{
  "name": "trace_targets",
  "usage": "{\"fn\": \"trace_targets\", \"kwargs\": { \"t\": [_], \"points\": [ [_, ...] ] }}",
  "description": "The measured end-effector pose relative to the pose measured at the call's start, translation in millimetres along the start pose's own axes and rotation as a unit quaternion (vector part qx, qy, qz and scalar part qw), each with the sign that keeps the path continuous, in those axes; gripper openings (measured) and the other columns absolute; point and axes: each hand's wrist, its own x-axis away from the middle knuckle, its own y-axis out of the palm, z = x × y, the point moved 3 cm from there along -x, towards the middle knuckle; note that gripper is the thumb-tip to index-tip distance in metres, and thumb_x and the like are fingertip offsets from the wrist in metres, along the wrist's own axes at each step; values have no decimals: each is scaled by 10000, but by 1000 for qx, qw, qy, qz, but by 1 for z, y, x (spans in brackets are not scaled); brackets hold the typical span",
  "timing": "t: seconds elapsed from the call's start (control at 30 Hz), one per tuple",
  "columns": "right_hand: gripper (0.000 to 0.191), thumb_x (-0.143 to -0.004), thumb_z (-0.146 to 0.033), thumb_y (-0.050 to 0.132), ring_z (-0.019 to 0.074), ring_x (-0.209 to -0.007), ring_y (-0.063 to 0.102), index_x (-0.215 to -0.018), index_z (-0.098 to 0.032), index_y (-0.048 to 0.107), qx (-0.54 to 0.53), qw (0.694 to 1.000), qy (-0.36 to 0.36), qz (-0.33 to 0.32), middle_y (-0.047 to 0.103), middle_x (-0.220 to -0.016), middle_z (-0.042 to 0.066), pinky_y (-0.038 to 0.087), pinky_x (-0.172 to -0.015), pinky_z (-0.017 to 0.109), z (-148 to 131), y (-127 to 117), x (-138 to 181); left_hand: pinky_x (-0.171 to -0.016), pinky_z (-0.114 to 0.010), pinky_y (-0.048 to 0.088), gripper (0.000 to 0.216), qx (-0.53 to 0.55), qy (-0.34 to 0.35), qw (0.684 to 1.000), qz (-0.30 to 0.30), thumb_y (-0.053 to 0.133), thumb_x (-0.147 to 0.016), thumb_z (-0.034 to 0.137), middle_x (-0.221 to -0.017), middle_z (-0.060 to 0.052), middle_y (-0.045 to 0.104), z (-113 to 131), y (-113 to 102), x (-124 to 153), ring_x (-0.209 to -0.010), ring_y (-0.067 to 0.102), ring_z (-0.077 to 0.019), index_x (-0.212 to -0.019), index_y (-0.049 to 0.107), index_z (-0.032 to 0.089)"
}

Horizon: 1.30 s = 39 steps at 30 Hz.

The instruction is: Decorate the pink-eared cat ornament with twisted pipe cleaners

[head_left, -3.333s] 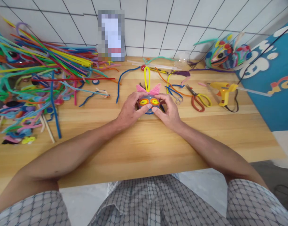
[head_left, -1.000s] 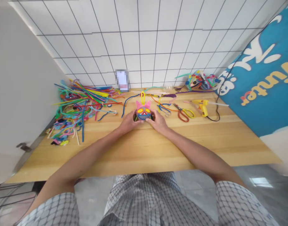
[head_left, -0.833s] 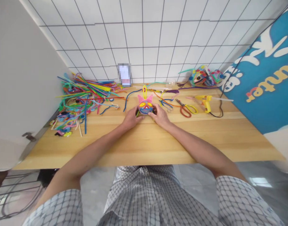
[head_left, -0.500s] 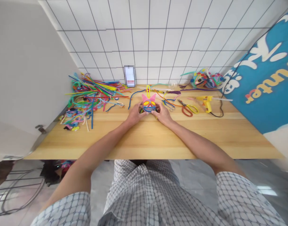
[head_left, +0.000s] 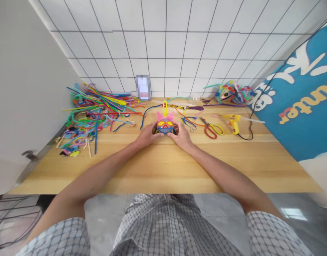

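Between my hands, over the middle of the wooden table [head_left: 163, 167], is a round craft ornament [head_left: 165, 126] with pink pointed ears, yellow-ringed eyes and a blue lower part. A yellow loop rises from its top. My left hand [head_left: 149, 134] grips its left side, thumb at the lower front. On the opposite side my right hand [head_left: 182, 137] holds it the same way, fingers curled behind. The fingertips at the back are partly hidden. Blue and orange pipe cleaners [head_left: 189, 120] lie just right of the ornament.
To the left spreads a heap of colourful pipe cleaners [head_left: 107, 101] and small craft pieces. A phone [head_left: 143, 87] leans on the tiled wall. Rightward lie scissors [head_left: 211, 128] and a yellow glue gun [head_left: 234, 123] with its cord; decorated craft balls [head_left: 227, 92] sit behind them.
The camera view has shifted, so the table sits slightly lower in the picture. Both hands keep their hold on the ornament, and its position on the table looks about the same.
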Motion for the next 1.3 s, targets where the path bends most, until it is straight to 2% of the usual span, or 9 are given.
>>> {"fn": "trace_targets", "kwargs": {
  "t": [0.07,0.23,0.47,0.6,0.73,0.8,0.9,1.07,1.3],
  "points": [
    [632,-775,-304,816,291,-1114,702,-1345,-197,564,1,1000,3,-2,687,-1326,144,576,-997,491,2,0,2,-1047,-457,547,704,1,-6,1000,24,807,-808,499,-1329,-146,727,-4,0,0,-1168,698,-316,-1388,613,151],
    [596,-805,-322,798,290,-1120,703,-1344,-212,569,-1,1000,21,-15,694,-1318,136,581,-993,497,3,-1,2,-1052,-492,531,623,-41,-7,999,30,812,-825,488,-1296,-149,740,-12,4,1,-1181,692,-332,-1332,640,169],
    [598,-813,-361,797,295,-1105,723,-1347,-210,574,-28,998,49,-23,710,-1304,136,593,-999,507,0,-4,3,-1013,-478,545,528,-73,-19,997,22,810,-863,400,-1259,-138,747,0,4,3,-1147,698,-320,-1305,637,167],
    [600,-823,-392,802,311,-1112,727,-1356,-223,583,-3,999,51,-21,728,-1281,130,596,-1003,532,3,-7,5,-1093,-511,509,755,-58,-21,998,0,862,-803,395,-1389,-185,675,5,4,5,-1274,645,-350,-1436,529,151],
    [724,-814,-436,821,343,-1232,690,-1444,-214,542,37,999,19,-27,679,-1394,160,568,-1065,567,8,-10,9,-1184,-558,430,941,-81,-48,995,-40,869,-785,420,-1533,-229,557,1,3,8,-1428,532,-388,-1546,393,138],
    [764,-830,-462,815,351,-1272,673,-1487,-213,517,52,998,11,-36,651,-1440,173,558,-1085,574,11,-12,12,-1196,-551,416,929,-102,-55,991,-60,845,-817,421,-1547,-225,546,-1,2,9,-1449,512,-388,-1562,371,131],
    [770,-852,-494,801,356,-1277,674,-1510,-217,512,68,997,4,-39,647,-1445,179,555,-1094,588,15,-14,14,-1218,-502,397,868,-120,-25,990,-71,822,-856,400,-1529,-185,577,-1,1,9,-1453,511,-347,-1561,380,155],
    [810,-833,-541,815,390,-1274,675,-1516,-221,517,65,997,25,-41,651,-1436,189,540,-1092,656,23,-16,15,-1202,-493,406,843,-136,-19,987,-79,804,-882,440,-1518,-179,590,0,1,9,-1446,508,-338,-1556,395,141],
    [819,-815,-567,827,389,-1266,678,-1508,-244,534,48,998,30,-37,652,-1434,178,537,-1100,657,20,-16,15,-1205,-502,405,850,-118,-9,991,-62,815,-863,487,-1539,-164,574,6,-1,11,-1442,517,-334,-1542,418,165]
  ]
}}
